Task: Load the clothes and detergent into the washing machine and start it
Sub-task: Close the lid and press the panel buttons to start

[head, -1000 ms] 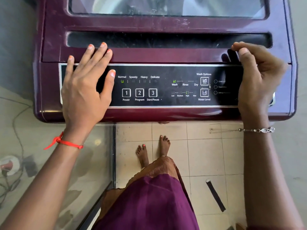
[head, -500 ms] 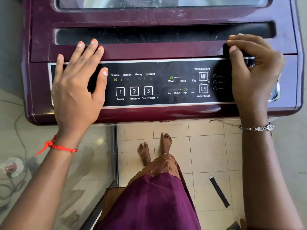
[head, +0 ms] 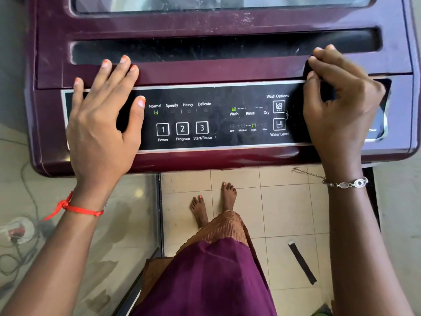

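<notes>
Washing machine (head: 216, 160): heavy, rigid, on floor (head: 284, 213), lid (head: 216, 71) closed. Left hand (head: 100, 124) flat on left end of control panel (head: 216, 96), fingers straight. Right hand (head: 339, 103) fingers pinch lid's front-right edge. Start/Pause button (head: 201, 127) likely needs light press.

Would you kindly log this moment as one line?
lid down; left hand flat on control panel; right hand curled at lid edge; Normal light lit

The washing machine (head: 227, 71) is glossy maroon plastic, scuffed near the top of the frame, its control panel (head: 223, 96) smooth shiny black, above matt pale floor tiles (head: 284, 213) and a purple cloth skirt (head: 205, 281).
</notes>
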Tool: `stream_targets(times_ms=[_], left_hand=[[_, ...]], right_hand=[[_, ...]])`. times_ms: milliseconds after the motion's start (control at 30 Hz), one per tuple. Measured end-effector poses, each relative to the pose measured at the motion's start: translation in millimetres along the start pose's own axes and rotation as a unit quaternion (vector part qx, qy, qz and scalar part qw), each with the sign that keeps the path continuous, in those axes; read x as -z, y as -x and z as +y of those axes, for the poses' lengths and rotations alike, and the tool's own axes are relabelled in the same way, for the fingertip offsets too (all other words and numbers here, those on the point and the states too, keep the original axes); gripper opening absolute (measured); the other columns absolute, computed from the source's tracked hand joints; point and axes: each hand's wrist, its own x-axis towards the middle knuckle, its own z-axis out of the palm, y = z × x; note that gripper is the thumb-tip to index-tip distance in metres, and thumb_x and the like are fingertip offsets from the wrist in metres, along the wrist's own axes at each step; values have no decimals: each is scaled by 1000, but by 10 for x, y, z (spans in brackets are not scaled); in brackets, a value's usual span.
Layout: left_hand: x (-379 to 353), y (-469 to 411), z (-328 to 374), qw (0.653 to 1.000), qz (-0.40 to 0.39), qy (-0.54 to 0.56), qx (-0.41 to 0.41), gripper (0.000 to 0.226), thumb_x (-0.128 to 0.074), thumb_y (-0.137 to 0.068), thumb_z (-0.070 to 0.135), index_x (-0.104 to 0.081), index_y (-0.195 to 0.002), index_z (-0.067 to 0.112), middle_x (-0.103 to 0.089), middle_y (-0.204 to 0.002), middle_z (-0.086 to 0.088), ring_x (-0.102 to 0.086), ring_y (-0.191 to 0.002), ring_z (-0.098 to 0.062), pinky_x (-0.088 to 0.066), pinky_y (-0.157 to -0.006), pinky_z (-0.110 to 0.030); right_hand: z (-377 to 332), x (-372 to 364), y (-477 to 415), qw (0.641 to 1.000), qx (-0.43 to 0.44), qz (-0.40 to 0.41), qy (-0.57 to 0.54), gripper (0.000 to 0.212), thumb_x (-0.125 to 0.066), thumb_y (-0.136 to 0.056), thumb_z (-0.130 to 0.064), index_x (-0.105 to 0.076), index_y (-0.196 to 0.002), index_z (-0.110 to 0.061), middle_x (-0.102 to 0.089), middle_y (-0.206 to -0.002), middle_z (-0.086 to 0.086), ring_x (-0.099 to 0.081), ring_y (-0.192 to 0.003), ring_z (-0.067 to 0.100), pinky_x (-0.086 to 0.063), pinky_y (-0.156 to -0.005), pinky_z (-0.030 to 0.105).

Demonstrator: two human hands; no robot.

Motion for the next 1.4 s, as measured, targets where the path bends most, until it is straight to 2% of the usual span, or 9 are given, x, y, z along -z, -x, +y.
stream_targets(times_ms=[67,200,533,900,1067,1233,1400], left_hand=[[4,-4,-1,1000,-1,-3,0,41,-37,-99,32,-47,-136,18,-38,-146,7,-28,-141,-10,-7,-115,-27],[8,-2,11,1000,-1,-7,1,40,-37,-99,31,-47,-136,18,-38,-146,7,-28,-141,-9,-5,-115,-23],[2,-13,23,1000,-3,-13,-3,41,-36,-99,32,-46,-137,17,-38,-146,6,-27,-141,-9,-2,-115,-19],[6,-23,5,1000,2,-14,-2,41,-36,-99,33,-46,-136,18,-38,-146,7,-27,-140,-8,-1,-114,-17],[-4,-31,-25,1000,3,-16,-2,41,-36,-99,32,-46,-136,18,-39,-146,7,-27,-140,-8,-5,-115,-24],[-7,-49,-60,1000,1,-12,0,41,-36,-99,32,-46,-136,18,-38,-146,7,-27,-141,-8,-4,-115,-23],[-1,-56,-72,1000,2,-11,-1,41,-36,-99,32,-47,-136,18,-39,-146,6,-28,-141,-10,-8,-116,-29]], right_hand=[[3,-19,5,1000,9,9,17,24,-51,-86,-8,-71,-98,1,-70,-107,10,-63,-109,20,-45,-94,18],[17,-18,2,1000,15,11,18,24,-51,-86,-7,-71,-97,1,-70,-106,11,-63,-109,21,-46,-93,20],[28,-28,5,999,31,28,33,23,-52,-86,-6,-71,-97,1,-70,-105,12,-64,-108,22,-53,-90,34],[32,-58,-5,998,37,36,31,24,-51,-85,-5,-71,-96,2,-71,-104,13,-64,-107,23,-54,-89,35],[17,-87,2,999,30,31,28,25,-51,-86,-7,-71,-97,2,-71,-105,12,-64,-108,22,-53,-90,33],[-5,-118,-9,999,24,25,31,25,-50,-86,-8,-71,-97,1,-70,-106,12,-63,-109,21,-52,-90,29],[-16,-126,-9,999,25,25,32,25,-50,-86,-8,-71,-97,1,-70,-106,12,-63,-109,22,-52,-91,30]])
